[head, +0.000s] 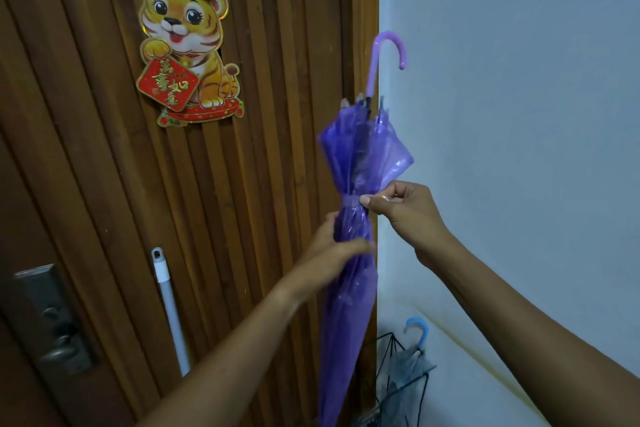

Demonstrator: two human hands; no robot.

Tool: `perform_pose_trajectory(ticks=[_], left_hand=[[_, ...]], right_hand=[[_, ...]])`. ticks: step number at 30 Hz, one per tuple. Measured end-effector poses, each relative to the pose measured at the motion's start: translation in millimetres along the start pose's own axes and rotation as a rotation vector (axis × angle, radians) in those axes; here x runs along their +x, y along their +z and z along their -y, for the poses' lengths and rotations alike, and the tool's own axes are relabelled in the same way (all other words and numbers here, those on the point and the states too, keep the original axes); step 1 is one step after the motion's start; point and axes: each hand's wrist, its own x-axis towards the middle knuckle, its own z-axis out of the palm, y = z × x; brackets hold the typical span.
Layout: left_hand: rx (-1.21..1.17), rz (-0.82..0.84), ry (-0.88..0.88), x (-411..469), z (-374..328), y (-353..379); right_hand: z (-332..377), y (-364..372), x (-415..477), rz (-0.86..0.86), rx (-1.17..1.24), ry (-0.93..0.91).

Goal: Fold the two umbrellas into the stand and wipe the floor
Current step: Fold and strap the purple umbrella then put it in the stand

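I hold a purple see-through umbrella (349, 274) upright, its hooked handle at the top and its tip below the frame's bottom edge. My left hand (334, 246) grips the gathered canopy at mid-height. My right hand (401, 210) pinches the umbrella's strap (351, 200), which is wound round the canopy just above my left hand. Above the strap the canopy still flares out. A black wire stand (420, 378) sits low in the corner, with a clear umbrella with a blue handle (417, 328) standing in it.
A slatted wooden door (242, 184) fills the left, with a tiger decoration (187, 45) on it and a metal lock plate (52, 319) at lower left. A white pole (169, 308) leans against the door. A pale wall (519, 114) lies to the right.
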Motion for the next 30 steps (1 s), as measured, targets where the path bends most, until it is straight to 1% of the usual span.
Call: perform_pose_trajectory(ticks=[2,4,6,10,12,14,18,20,21,23,25,26,28,30], left_hand=[[0.041,-0.141,0.021,1,10,18],[-0.008,-0.24,0.03,3,15,24],[-0.049,-0.264,0.018,5,15,17],[-0.152,-0.237,-0.016,1,0,0],[-0.239,-0.178,-0.005,-1,-5,-4],[-0.344,-0.075,0.008,-2,-8,-6],[-0.546,0.253,-0.062,-3,-15,-11],[-0.57,0.356,-0.089,-3,-16,-14],[-0.52,0.357,-0.086,-2,-15,-17],[-0.277,0.263,-0.06,0,-14,-22],[0.009,0.089,-0.014,-2,-12,-22],[0.097,0.005,0.003,-3,-11,-19],[0.211,-0.138,0.061,-8,-10,-10],[0.233,-0.264,0.142,-6,-5,-4]], right_hand=[[-1,10,-5,0.017,-0.041,0.016],[0,16,-8,0.08,-0.075,0.029],[2,12,-7,0.154,-0.055,0.044],[5,-1,-5,0.288,-0.025,0.056],[6,-4,-4,0.338,-0.002,0.044],[6,-6,0,0.375,0.041,0.012],[9,-6,3,0.508,0.179,0.035],[10,-6,4,0.507,0.234,0.07],[9,-5,6,0.484,0.228,0.071],[5,-4,9,0.384,0.163,0.05],[1,-1,9,0.23,0.099,0.03],[1,2,8,0.164,0.084,0.021],[1,9,5,0.092,0.079,0.013],[1,15,2,0.09,0.074,-0.002]])
